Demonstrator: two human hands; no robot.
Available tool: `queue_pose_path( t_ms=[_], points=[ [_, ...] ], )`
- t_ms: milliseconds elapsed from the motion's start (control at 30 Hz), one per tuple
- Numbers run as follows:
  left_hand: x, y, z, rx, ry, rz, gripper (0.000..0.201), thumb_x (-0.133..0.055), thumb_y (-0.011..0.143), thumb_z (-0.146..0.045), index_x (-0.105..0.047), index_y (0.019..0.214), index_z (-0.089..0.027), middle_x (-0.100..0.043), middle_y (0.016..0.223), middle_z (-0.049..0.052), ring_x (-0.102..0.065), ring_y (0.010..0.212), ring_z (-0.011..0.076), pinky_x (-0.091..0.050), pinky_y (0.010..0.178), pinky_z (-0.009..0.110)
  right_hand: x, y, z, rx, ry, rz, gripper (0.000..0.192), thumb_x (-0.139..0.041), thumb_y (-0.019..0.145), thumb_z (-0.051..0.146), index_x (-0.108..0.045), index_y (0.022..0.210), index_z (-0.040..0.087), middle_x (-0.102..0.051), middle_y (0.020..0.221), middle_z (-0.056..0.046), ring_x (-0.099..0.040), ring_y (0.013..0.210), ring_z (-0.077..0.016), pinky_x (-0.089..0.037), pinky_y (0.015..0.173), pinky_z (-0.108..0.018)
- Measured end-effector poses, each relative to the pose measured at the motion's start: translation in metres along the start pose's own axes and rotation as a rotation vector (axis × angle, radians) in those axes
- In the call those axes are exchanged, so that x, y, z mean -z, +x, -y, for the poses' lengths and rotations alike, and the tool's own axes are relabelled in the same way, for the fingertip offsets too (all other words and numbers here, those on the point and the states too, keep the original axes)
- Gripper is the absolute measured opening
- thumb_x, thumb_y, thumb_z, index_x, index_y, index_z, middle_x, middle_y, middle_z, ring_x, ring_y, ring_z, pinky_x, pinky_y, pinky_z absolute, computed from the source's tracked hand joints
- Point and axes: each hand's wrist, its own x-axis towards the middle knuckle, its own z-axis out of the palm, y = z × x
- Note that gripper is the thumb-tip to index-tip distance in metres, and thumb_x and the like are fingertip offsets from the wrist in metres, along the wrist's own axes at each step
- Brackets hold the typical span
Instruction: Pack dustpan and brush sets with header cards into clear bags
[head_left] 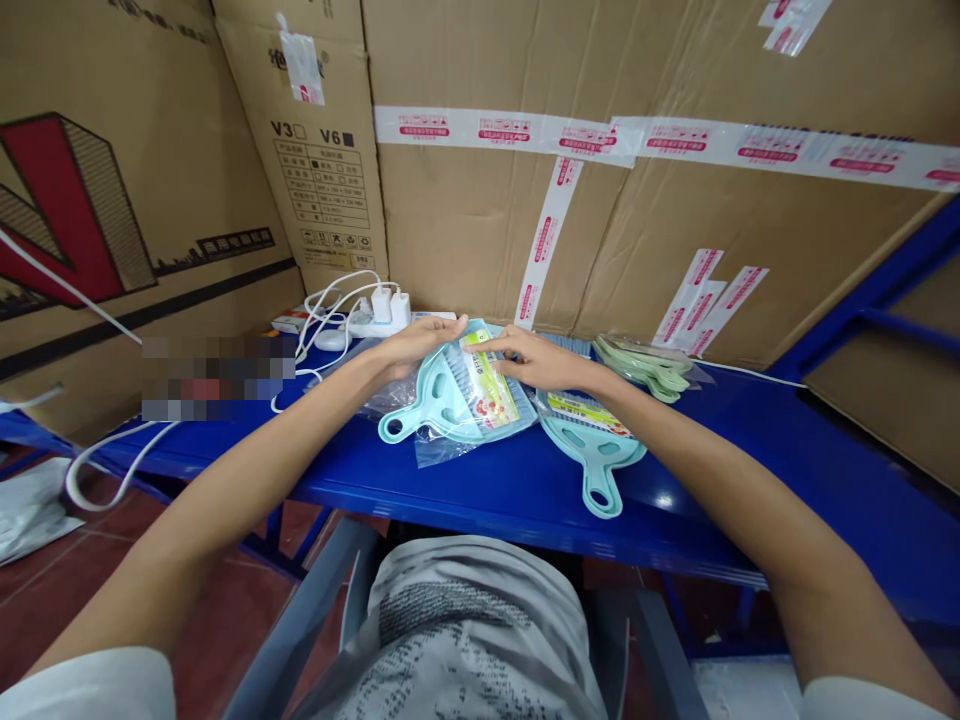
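Note:
A light-blue dustpan (444,385) with a yellow-green label (491,385) on its ribbed face is tilted up off the table. My left hand (420,342) grips its upper left edge, thumb near the top and the other fingers hidden behind. Over the label's upper part is my right hand (541,360), its index finger stretched onto the label and its fingers apart. Clear plastic film (444,447) shows beneath this dustpan. A second light-blue dustpan (596,450) with the same kind of label lies beside it, partly under my right forearm.
Pale-green pieces in clear wrap (649,372) lie at the back right of the blue table (720,430). A white power strip (379,318) with plugs and cables stands at the back left. Large cardboard boxes (480,220) wall off the back. A blurred patch hides things at left.

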Motion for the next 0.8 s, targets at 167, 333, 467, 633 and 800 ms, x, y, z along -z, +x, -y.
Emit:
queue_pose_path(
  t_ms=[167,333,467,633,800],
  points=[
    [-0.003,-0.001,-0.002,-0.035,-0.047,-0.051,0.050,-0.075,0.095,-0.055,-0.080,0.110,-0.008,-0.081,0.091,0.016,-0.074,0.074,0.0207,-0.058,0.071,0.030,-0.006,0.003,-0.001,-0.036,0.205,-0.095,0.053,-0.067,0.092,0.026,-0.063,0.144,0.028,-0.056,0.103,-0.005,-0.054,0.089,-0.0207,-0.049,0.085,-0.038],
    [-0.004,-0.003,-0.006,-0.058,-0.089,-0.099,0.044,-0.075,0.096,-0.051,-0.081,0.105,-0.009,-0.081,0.088,0.014,-0.072,0.069,0.0190,-0.058,0.069,0.030,-0.012,0.005,0.005,-0.227,0.718,-0.299,0.075,-0.084,0.072,0.022,-0.044,0.136,0.028,-0.059,0.100,0.001,-0.057,0.071,-0.0118,-0.049,0.066,-0.028],
    [-0.005,-0.003,-0.005,-0.074,-0.083,-0.080,0.041,-0.076,0.095,-0.050,-0.081,0.102,-0.010,-0.080,0.087,0.013,-0.073,0.070,0.0191,-0.058,0.069,0.029,-0.012,0.005,0.015,-0.329,0.893,-0.287,0.065,-0.087,0.065,0.020,-0.048,0.117,0.026,-0.067,0.092,0.002,-0.059,0.066,-0.0115,-0.041,0.053,-0.022],
    [0.006,-0.002,-0.016,-0.124,-0.051,-0.090,0.039,-0.073,0.097,-0.049,-0.081,0.104,-0.012,-0.080,0.094,0.015,-0.074,0.080,0.0213,-0.058,0.076,0.031,0.001,0.005,0.018,-0.378,0.900,-0.333,0.047,-0.089,0.060,0.017,-0.063,0.099,0.020,-0.070,0.083,-0.001,-0.058,0.062,-0.0108,-0.037,0.045,-0.019],
    [0.027,-0.009,-0.037,-0.263,-0.128,-0.274,0.042,-0.072,0.096,-0.053,-0.078,0.113,-0.015,-0.079,0.110,0.016,-0.074,0.101,0.0276,-0.060,0.082,0.034,0.034,-0.001,0.009,-0.326,0.879,-0.636,0.043,-0.089,0.063,0.019,-0.067,0.100,0.021,-0.074,0.086,-0.002,-0.066,0.070,-0.0137,-0.047,0.050,-0.021]
  ],
)
